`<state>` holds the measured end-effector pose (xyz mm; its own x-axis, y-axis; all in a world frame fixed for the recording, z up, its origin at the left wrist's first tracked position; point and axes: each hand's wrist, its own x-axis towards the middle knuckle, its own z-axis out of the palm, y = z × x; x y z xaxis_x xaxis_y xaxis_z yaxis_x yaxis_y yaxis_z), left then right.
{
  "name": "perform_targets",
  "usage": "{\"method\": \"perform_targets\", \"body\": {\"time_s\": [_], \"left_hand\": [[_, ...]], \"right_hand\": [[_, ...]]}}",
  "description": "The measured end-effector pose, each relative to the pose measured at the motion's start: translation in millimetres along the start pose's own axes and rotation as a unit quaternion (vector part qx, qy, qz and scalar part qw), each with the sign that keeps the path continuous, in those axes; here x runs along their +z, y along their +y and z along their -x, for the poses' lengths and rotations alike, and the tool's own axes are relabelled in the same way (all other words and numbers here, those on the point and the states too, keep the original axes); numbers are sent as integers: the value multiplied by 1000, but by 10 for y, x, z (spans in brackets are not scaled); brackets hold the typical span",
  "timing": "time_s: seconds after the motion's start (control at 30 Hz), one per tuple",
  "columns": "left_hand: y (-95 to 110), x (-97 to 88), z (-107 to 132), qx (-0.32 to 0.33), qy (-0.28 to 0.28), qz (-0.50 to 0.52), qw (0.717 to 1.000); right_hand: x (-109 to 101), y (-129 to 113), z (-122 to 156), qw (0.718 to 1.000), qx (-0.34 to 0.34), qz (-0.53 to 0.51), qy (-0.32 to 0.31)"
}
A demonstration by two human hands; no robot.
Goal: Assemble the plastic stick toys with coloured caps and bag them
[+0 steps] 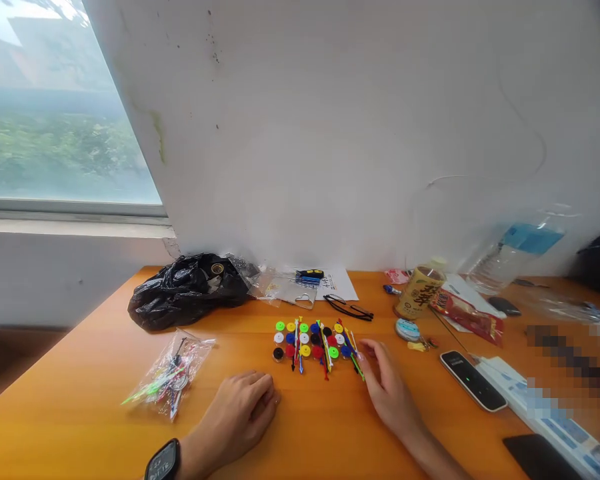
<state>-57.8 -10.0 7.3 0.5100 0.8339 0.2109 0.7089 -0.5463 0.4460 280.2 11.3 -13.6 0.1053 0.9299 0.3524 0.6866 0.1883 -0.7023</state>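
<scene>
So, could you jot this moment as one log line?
left hand: loosely curled on table | right hand: at rightmost colored sticks, grip unclear | colored discs: grouped among sticks

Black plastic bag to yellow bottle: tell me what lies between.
The head view shows clear packaging, tool handles, white paper, what look like black glasses, a pink packet and a small blue item.

From the discs (pixel 315 339) and arrows (pixel 325 347) on the counter (pixel 330 417), I see the parts bag (pixel 173 377) at nine o'clock, bin bag (pixel 180 293) at ten, screwdriver (pixel 311 273) at twelve, bottle (pixel 420 292) at two, handheld device (pixel 474 381) at three.
</scene>
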Motion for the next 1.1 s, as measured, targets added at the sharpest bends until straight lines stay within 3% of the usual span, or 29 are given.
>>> {"method": "perform_targets", "body": {"time_s": [0.4, 0.8, 1.1], "left_hand": [[74, -124, -20, 9, -9, -1, 1000], [137, -241, 5, 16, -1, -9, 1000], [190, -286, 30, -10, 12, -20, 1000]], "right_hand": [[9, 62, -14, 998, 48, -50, -5], [40, 16, -112, 997, 21, -51, 47], [73, 56, -137, 998, -2, -39, 43]]}}
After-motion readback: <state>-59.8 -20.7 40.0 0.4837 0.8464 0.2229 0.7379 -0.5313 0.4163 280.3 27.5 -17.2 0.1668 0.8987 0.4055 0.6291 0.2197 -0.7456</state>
